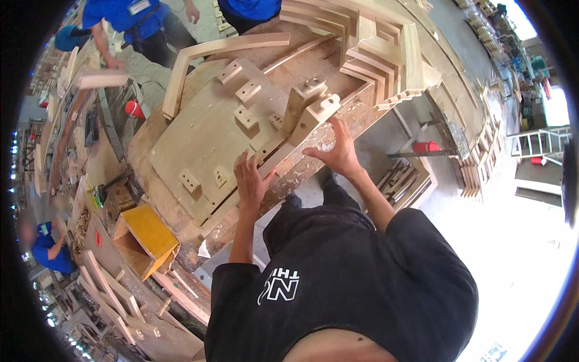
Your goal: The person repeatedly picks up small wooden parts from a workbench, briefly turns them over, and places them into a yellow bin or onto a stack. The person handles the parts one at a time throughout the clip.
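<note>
A wooden workbench (181, 139) carries a plywood jig with several small drilled wooden blocks (247, 92) fixed to it. My left hand (250, 180) lies flat, fingers spread, on a long wooden strip (271, 161) along the jig's near edge. My right hand (338, 148) reaches up with fingers apart and touches a drilled wooden piece (319, 111) standing at the jig's right end. Neither hand closes around anything.
A curved wooden part (223, 48) lies at the bench's far side. Stacked angled wooden pieces (380, 54) stand at the upper right. A yellow open box (148, 238) sits lower left. People in blue (126, 18) work beyond the bench, another (48, 247) at far left.
</note>
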Demonstrator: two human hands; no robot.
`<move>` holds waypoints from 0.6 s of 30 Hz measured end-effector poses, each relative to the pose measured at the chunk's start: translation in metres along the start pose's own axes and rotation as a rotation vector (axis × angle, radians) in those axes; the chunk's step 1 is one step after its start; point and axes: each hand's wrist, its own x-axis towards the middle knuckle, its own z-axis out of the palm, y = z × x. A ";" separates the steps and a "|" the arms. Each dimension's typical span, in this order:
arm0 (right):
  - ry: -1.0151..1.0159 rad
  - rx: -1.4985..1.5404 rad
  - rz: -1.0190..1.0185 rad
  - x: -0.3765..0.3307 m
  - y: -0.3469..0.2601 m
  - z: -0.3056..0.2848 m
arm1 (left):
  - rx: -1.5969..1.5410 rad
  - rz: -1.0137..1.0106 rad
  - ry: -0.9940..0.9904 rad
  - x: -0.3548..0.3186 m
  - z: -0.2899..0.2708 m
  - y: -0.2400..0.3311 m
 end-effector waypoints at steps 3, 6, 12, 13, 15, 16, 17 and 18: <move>0.101 0.013 -0.062 0.010 0.000 0.022 | 0.063 -0.031 -0.083 0.014 -0.017 -0.002; 0.067 0.025 -0.018 0.025 0.014 0.020 | 0.050 -0.052 -0.098 0.027 -0.005 0.018; 0.055 0.151 -0.227 0.041 0.034 0.016 | 0.166 -0.041 -0.138 0.026 0.002 0.019; 0.049 0.183 -0.251 0.042 0.037 0.017 | 0.187 -0.055 -0.156 0.024 0.003 0.018; 0.055 0.225 -0.234 0.040 0.039 0.021 | 0.220 -0.035 -0.145 0.024 0.003 0.016; 0.036 0.236 -0.221 0.039 0.039 0.020 | 0.233 0.000 -0.118 0.025 0.003 0.016; 0.017 0.248 -0.208 0.039 0.039 0.020 | 0.246 0.036 -0.091 0.025 0.003 0.016; 0.032 0.276 -0.210 0.039 0.040 0.023 | 0.200 0.035 -0.080 0.026 0.004 0.018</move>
